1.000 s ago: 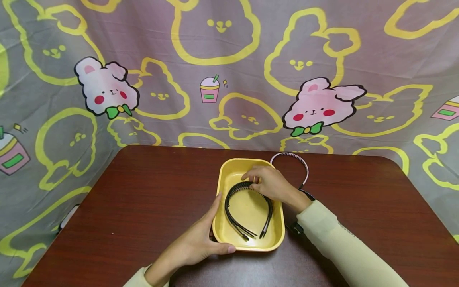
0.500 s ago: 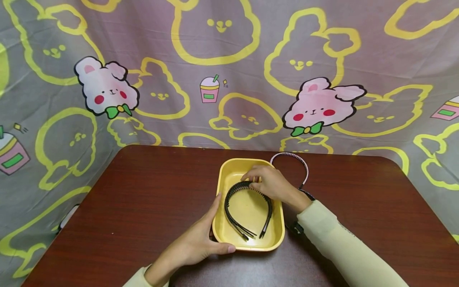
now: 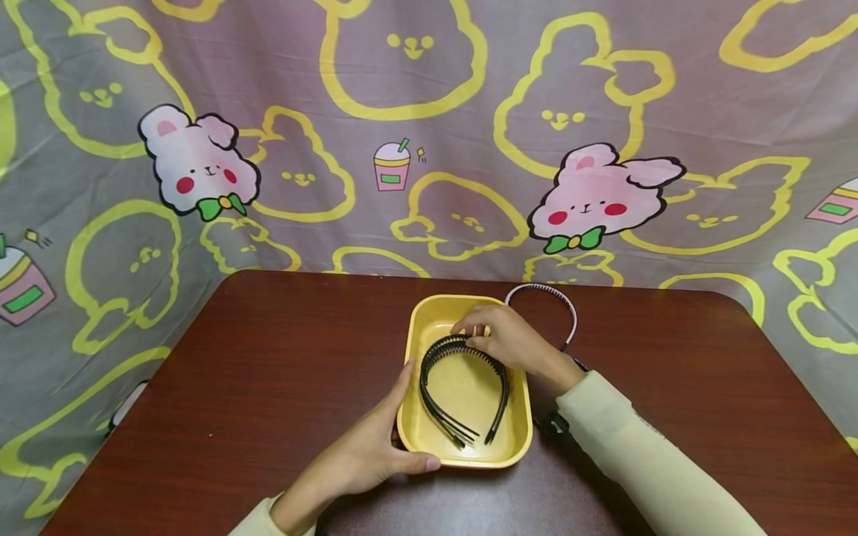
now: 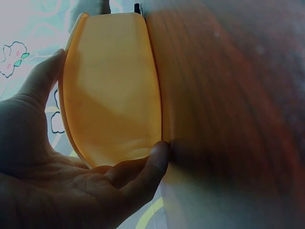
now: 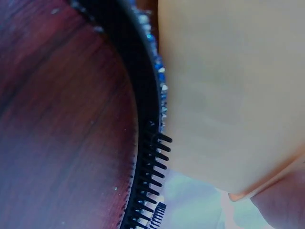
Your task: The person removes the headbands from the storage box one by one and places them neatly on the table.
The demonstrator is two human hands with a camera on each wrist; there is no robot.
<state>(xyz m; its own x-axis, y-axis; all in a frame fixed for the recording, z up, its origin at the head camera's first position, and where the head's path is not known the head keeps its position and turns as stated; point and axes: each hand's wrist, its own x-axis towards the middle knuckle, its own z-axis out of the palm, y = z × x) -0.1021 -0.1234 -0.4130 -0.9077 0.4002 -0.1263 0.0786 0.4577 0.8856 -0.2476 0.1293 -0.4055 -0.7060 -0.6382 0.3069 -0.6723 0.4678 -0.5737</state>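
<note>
In the head view a yellow plastic tray stands at the middle of the table. My left hand grips its near left corner, thumb at the front rim and fingers along the left side. The left wrist view shows that hand's fingertip at the tray's bottom edge. Several black toothed headbands lie nested inside the tray, their ends toward me. Reaching over the right rim, my right hand pinches one at the top of its arc. Its fingertips are partly hidden behind the hand.
Behind the right forearm, a pale headband with black teeth lies on the brown table. Up close in the right wrist view, a black headband with blue and clear stones runs beside the tray wall. A patterned curtain hangs behind the table.
My right hand has risen slightly, and the top of one headband has shifted up and away from the others in the tray. My left hand has stayed put.
</note>
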